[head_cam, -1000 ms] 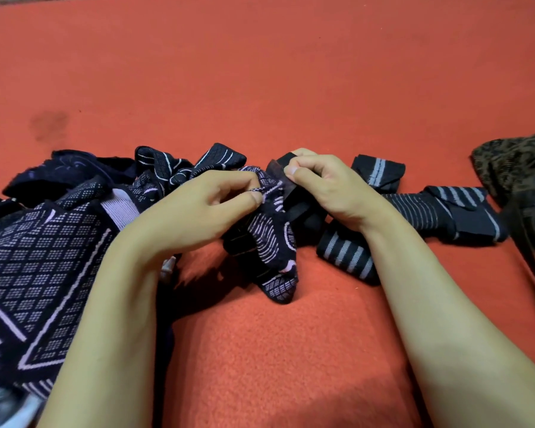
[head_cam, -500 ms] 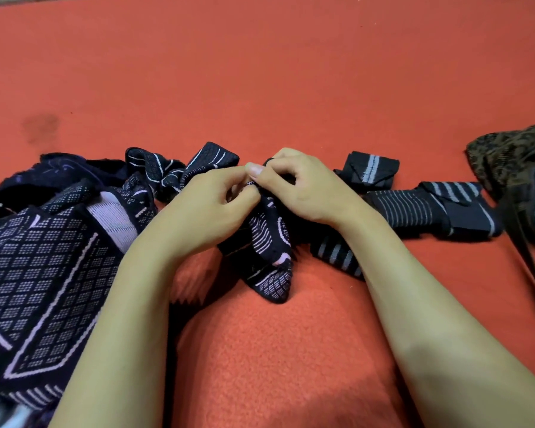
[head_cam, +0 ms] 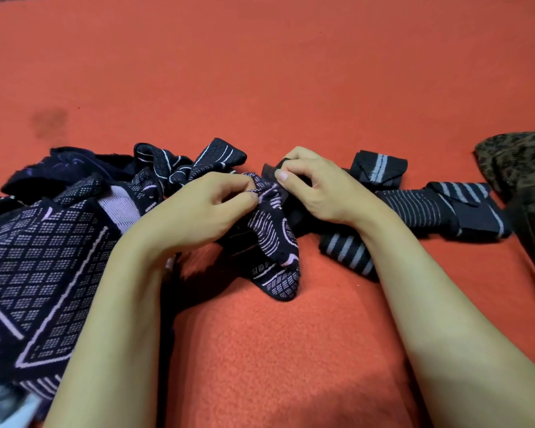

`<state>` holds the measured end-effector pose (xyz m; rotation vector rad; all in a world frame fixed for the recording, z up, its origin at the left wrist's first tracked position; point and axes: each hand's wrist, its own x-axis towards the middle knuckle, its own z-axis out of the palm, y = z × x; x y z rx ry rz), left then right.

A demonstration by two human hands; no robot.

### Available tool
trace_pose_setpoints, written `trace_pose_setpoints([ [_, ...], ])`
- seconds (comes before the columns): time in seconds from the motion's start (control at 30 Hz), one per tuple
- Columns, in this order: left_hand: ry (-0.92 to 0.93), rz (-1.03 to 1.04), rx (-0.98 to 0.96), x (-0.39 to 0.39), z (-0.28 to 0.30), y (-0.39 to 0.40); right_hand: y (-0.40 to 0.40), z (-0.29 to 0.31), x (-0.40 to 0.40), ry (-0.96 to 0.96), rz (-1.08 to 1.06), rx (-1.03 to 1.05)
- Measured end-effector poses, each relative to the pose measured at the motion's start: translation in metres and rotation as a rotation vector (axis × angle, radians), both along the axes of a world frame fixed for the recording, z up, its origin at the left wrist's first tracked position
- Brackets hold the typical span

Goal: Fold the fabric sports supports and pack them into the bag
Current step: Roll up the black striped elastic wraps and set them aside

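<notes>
Pinching the top of a dark patterned support (head_cam: pixel 272 233), the left hand (head_cam: pixel 198 211) has its thumb and curled fingers clamped on the bunched cloth. The right hand (head_cam: pixel 318 193), touching the same bundle from the other side, curls its fingers round a black strap (head_cam: pixel 271 177) at the support's upper edge. The support hangs down between the wrists, its lower tip resting on the red carpet (head_cam: pixel 260 72). A heap of more patterned supports (head_cam: pixel 44 242) lies to the left, partly under the left forearm. Folded striped supports (head_cam: pixel 445 211) sit in a row just right of the right hand. A mottled brown bag (head_cam: pixel 513 159) lies at the right edge.
</notes>
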<state>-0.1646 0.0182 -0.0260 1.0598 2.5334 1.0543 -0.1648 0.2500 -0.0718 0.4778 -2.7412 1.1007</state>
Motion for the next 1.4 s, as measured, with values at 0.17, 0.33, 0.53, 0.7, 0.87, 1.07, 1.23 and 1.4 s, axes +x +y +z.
trace_pose_setpoints([
  [0.17,-0.114,-0.011,-0.016,0.004,0.013,-0.01,-0.002,-0.004,-0.001,-0.024,-0.022,0.025],
  [0.33,-0.087,-0.028,-0.066,0.006,0.014,-0.01,-0.003,-0.005,-0.003,-0.034,-0.075,0.03],
  [0.53,-0.122,0.033,-0.101,0.004,0.013,-0.005,-0.004,-0.008,-0.005,-0.011,-0.15,-0.038],
  [0.7,0.139,0.397,-0.123,0.004,-0.001,0.023,-0.006,0.004,-0.003,-0.055,-0.106,-0.148],
  [0.87,0.228,0.441,-0.119,0.001,-0.02,0.037,-0.002,0.006,0.0,-0.043,-0.05,-0.231],
  [1.07,0.275,0.415,-0.16,-0.007,-0.032,0.034,-0.01,-0.005,-0.006,-0.103,-0.065,-0.064],
  [1.23,0.235,0.481,-0.157,-0.004,-0.037,0.038,-0.009,-0.005,-0.006,-0.116,-0.075,0.063],
  [1.4,0.309,0.496,-0.215,-0.002,-0.031,0.042,-0.009,-0.006,-0.005,-0.077,-0.041,0.07],
])
